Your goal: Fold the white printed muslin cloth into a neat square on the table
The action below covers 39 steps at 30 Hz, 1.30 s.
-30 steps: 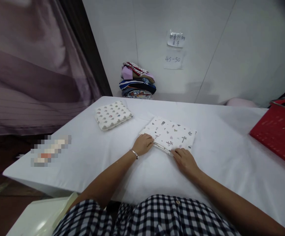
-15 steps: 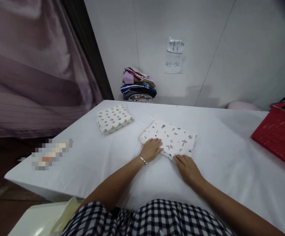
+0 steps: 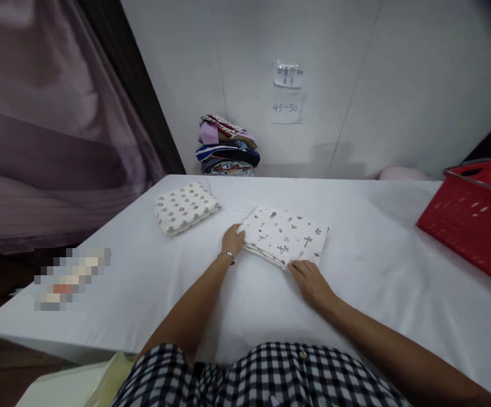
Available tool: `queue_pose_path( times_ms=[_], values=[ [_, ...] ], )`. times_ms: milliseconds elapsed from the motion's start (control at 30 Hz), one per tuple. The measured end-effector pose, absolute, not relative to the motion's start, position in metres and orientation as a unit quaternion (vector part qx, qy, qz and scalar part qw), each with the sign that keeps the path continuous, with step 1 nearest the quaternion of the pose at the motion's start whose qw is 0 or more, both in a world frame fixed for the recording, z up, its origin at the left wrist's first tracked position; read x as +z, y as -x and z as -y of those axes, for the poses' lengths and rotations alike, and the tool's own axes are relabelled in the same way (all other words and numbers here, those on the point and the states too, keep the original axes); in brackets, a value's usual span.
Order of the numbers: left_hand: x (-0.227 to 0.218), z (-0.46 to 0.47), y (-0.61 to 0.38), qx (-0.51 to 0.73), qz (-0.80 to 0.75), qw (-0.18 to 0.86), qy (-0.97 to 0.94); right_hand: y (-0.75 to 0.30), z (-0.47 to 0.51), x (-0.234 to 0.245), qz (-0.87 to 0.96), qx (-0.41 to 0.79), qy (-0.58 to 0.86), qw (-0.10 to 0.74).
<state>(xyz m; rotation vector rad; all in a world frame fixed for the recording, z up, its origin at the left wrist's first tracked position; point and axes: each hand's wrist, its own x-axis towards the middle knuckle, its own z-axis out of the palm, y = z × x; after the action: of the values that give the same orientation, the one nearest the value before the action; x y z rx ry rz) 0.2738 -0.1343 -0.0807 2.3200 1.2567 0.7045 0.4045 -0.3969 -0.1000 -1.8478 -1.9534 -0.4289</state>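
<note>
Touching the left end of the near edge with my left hand point(image 3: 232, 240) and its right end with my right hand point(image 3: 313, 285), I have a folded white cloth point(image 3: 285, 233) in front of me, flat on the counter point(image 3: 377, 271). Small dark motifs, palm trees among them, cover its top, and its stacked layers show along the edge between my hands. My right fingers point(image 3: 302, 264) lie bent over that edge; my left ones curl at the corner. I cannot tell whether either set is pinching the fabric or merely resting on it. A bracelet point(image 3: 227, 255) circles my left wrist. To the left, well apart from my cloth, sits a second folded cloth point(image 3: 186, 208) with rows of grey-green shapes. Just beyond the counter's far edge, a pile of fabrics point(image 3: 228, 147) rises near the wall point(image 3: 177, 73). Off to my right stands a red basket point(image 3: 474, 220).
</note>
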Motion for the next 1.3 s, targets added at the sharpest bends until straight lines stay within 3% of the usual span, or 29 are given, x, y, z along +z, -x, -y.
queue_pose_path(
  times_ms=[167,267,400,500,667,767,867,1033,1133,1300],
  values=[
    [-0.073,0.119,-0.277,0.226,-0.465,0.208,-0.831,-0.394,0.392,-0.090,0.702,-0.150,0.659,0.224],
    [-0.064,0.128,-0.279,0.224,-0.459,0.148,-0.847,-0.392,0.395,-0.083,0.709,-0.125,0.654,0.231],
    [-0.055,0.171,-0.288,0.255,-0.333,0.063,-0.905,-0.391,0.398,-0.078,0.709,-0.098,0.659,0.231],
    [-0.060,0.207,-0.295,0.202,-0.207,0.050,-0.956,-0.390,0.399,-0.076,0.707,-0.072,0.661,0.243],
    [-0.078,0.226,-0.294,0.169,-0.160,0.033,-0.972,-0.410,0.395,-0.059,0.713,0.001,0.618,0.331],
    [-0.079,0.224,-0.292,0.178,-0.161,0.030,-0.970,-0.439,0.380,-0.045,0.674,-0.039,0.636,0.373],
    [-0.077,0.225,-0.291,0.178,-0.162,0.029,-0.970,-0.471,0.361,-0.041,0.622,-0.071,0.716,0.310],
    [-0.075,0.230,-0.287,0.178,-0.170,0.026,-0.969,-0.506,0.348,-0.064,0.549,0.029,0.826,0.124],
    [-0.076,0.230,-0.286,0.175,-0.171,0.028,-0.969,-0.519,0.349,-0.073,0.557,0.050,0.819,0.128],
    [-0.078,0.230,-0.287,0.167,-0.176,0.034,-0.970,-0.548,0.350,-0.069,0.454,0.120,0.855,0.219]
  ],
)
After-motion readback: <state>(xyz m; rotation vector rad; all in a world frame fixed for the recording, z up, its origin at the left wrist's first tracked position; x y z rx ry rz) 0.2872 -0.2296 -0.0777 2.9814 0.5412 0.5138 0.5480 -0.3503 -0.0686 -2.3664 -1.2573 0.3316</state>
